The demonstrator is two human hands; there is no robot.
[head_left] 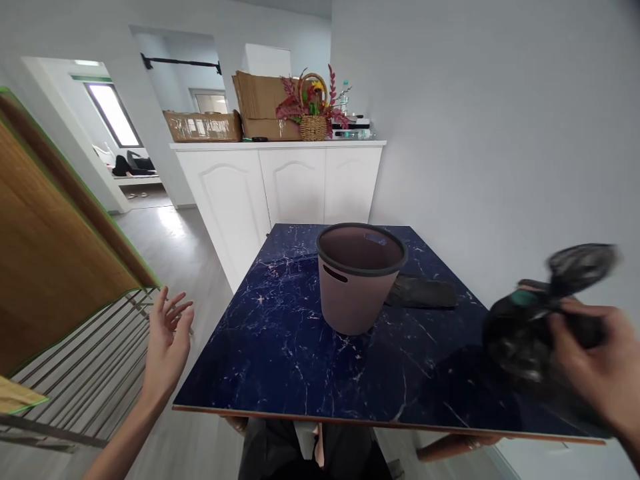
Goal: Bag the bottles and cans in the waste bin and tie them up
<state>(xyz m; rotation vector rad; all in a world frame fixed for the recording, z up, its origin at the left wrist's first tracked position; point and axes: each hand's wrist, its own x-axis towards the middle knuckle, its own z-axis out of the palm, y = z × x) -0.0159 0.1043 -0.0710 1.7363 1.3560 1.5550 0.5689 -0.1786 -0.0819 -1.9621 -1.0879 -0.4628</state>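
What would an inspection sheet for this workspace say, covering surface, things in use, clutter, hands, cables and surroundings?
Surface: dark blue, marble-patterned table, glossy.
Things in use: pinkish bin with a dark rim, upright on the table; black plastic bag, blurred, at the table's right side, its contents unclear.
Clutter: dark flat bundle on the table, partly behind the bin; what it is cannot be told.
Hands: left hand open, holding nothing, off the table's left edge; right hand gripping the bag.
Cables: nothing seen.
Surroundings: white cabinet beyond the table, bearing cardboard boxes and a flower basket; metal rack at left.
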